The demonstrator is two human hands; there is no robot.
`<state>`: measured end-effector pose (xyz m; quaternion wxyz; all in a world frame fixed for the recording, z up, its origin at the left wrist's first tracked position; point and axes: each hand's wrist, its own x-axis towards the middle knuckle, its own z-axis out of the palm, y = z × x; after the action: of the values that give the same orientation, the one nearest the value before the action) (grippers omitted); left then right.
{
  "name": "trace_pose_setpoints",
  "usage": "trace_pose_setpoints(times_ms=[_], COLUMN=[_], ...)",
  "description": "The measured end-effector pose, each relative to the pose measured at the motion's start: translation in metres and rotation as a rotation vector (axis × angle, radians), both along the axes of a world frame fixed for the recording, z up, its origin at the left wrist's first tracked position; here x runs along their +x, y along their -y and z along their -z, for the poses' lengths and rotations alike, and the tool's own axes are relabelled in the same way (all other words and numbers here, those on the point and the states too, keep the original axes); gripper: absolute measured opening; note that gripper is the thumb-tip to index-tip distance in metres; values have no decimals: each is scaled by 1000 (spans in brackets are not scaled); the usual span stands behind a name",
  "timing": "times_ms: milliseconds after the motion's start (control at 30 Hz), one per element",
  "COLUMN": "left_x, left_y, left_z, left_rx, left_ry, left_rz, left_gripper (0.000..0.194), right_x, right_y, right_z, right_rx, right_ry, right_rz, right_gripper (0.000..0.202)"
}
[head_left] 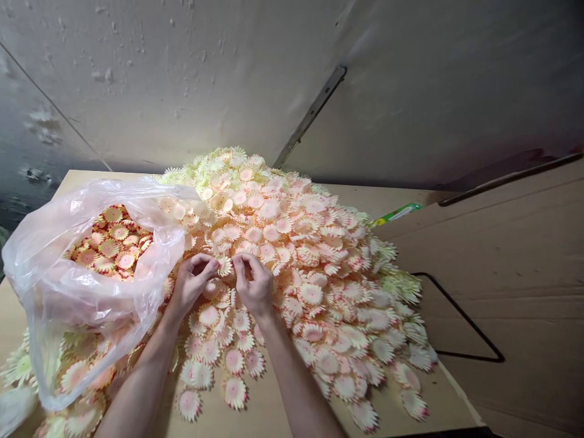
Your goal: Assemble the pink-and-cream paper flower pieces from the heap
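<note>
A large pile of pale pink and cream flower-shaped pieces (314, 294) with jagged, red-tipped edges covers the middle of the table. Above its near left part, my left hand (194, 281) pinches one small cream flower piece (224, 266) between thumb and finger. Just to the right, my right hand (252, 283) has its thumb and fingertips pressed together beside that piece; anything between them is too small to make out. Left of my hands stands an open translucent plastic bag (59, 274) holding many yellow and red flower pieces (109, 248).
A green and yellow packet (398, 214) lies behind the pile at the right. Brown cardboard (515, 292) and a bent black rod (469, 319) are at the right. Loose flower pieces (235, 392) lie near the table's front. A grey wall (182, 79) rises behind.
</note>
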<state>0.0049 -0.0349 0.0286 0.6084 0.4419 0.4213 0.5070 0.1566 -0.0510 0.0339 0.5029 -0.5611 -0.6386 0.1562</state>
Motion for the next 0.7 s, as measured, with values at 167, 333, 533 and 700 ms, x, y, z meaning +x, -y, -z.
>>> trace_pose_setpoints(times_ms=[167, 333, 533, 700], left_x=[2, 4, 5, 4], left_y=[1, 0, 2, 4], left_z=[-2, 0, -3, -9], left_rx=[-88, -66, -65, -2], left_ry=[122, 41, -117, -202], left_rz=[10, -11, -36, -33], left_gripper=[34, 35, 33, 34], right_x=[-3, -3, -5, -6], right_y=[0, 0, 2, 2], right_z=[-5, -1, 1, -6], right_rx=[-112, -46, -55, -36], right_ry=[-158, -131, -203, -200], right_rz=[-105, -101, -70, -176], right_gripper=[13, 8, 10, 9])
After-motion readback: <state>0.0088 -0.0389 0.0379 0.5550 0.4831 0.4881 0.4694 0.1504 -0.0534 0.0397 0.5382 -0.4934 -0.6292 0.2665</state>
